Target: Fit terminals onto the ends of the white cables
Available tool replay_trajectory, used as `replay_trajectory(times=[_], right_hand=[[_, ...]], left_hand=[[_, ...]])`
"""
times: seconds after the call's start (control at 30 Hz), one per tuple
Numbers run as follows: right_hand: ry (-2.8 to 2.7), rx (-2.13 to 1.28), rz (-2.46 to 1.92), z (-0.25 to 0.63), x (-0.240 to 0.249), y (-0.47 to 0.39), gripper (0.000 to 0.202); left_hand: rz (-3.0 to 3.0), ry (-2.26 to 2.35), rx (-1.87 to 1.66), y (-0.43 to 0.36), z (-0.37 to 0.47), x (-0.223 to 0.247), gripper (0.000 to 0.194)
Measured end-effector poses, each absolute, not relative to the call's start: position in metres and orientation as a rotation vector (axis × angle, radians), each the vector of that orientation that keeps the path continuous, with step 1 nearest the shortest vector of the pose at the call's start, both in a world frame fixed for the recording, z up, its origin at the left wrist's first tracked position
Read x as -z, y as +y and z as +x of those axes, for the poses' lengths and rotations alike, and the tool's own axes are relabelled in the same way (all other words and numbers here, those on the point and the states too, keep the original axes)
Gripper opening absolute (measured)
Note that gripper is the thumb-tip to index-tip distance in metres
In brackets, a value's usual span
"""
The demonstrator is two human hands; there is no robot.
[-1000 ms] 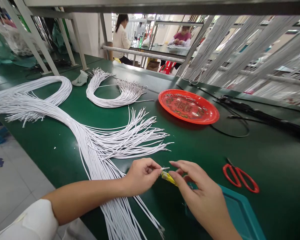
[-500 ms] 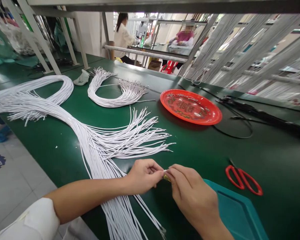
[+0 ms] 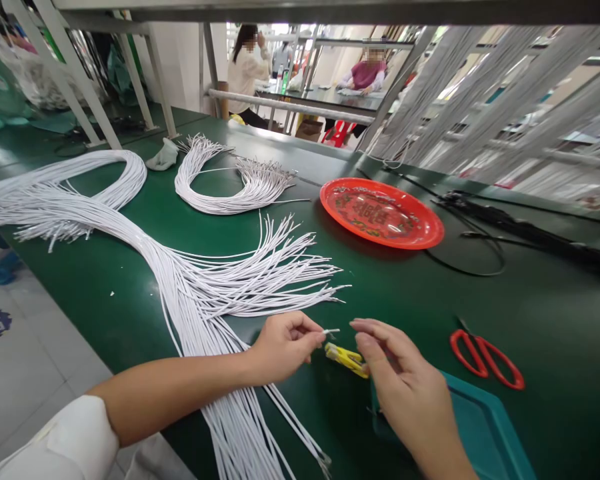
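My left hand (image 3: 287,343) is closed in a pinch on a white wire (image 3: 333,331), whose short end sticks out to the right past my fingertips. Just right of that end, my right hand (image 3: 413,380) holds nothing that I can see, its thumb and forefinger apart. A small yellow tool (image 3: 347,360) appears below and between the hands; its exact kind is unclear, and it seems to lie apart from the fingers. Under my left forearm runs a thick bundle of white wires (image 3: 190,287), fanned out at its ends on the green table (image 3: 260,250).
A red oval tray (image 3: 380,213) stands beyond my hands. Red-handled scissors (image 3: 487,357) lie to the right, near a teal tray (image 3: 485,427). Behind are a curved wire bundle (image 3: 230,200), black cables (image 3: 520,227) and a metal frame. Two people sit at the back.
My right hand has moved right, away from my left fingertips, and its fingers have parted. The wire end and the yellow tool now show between the hands. My left hand has barely moved.
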State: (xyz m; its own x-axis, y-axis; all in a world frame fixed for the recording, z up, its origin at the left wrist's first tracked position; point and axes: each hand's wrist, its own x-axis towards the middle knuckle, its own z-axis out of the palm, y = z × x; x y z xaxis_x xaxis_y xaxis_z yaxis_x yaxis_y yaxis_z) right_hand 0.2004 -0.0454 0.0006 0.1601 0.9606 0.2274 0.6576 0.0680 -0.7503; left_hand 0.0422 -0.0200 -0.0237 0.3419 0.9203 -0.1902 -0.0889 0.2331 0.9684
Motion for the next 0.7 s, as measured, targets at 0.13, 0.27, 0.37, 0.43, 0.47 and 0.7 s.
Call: replay_trajectory(times=[0.13,0.27,0.37,0.43,0.47,0.7], right_hand=[[-1.510,-0.875,-1.610,0.192,-0.002,-0.040,0.029],[-1.501,-0.940,-1.552,0.185,0.001,-0.042,0.023],[-1.515,-0.722,-1.576,0.181,0.006,-0.046,0.022],[-1.609,-0.493,-1.580,0.179,0.011,-0.048,0.023],[-1.667,-0.384,-1.572,0.179,0.013,-0.049,0.024],[-1.718,-0.677,-1.818,0.188,0.002,-0.048,0.027]], left_hand=[[1.088,0.891,-0.863,-0.021,0.041,0.025,0.028],[1.021,0.817,-0.858,-0.019,0.040,0.023,0.029],[0.971,0.814,-0.841,-0.016,0.040,0.021,0.031],[0.978,0.834,-0.824,-0.017,0.041,0.023,0.030],[0.998,0.854,-0.817,-0.017,0.041,0.025,0.028],[1.304,0.967,-0.816,-0.026,0.041,0.038,0.018]])
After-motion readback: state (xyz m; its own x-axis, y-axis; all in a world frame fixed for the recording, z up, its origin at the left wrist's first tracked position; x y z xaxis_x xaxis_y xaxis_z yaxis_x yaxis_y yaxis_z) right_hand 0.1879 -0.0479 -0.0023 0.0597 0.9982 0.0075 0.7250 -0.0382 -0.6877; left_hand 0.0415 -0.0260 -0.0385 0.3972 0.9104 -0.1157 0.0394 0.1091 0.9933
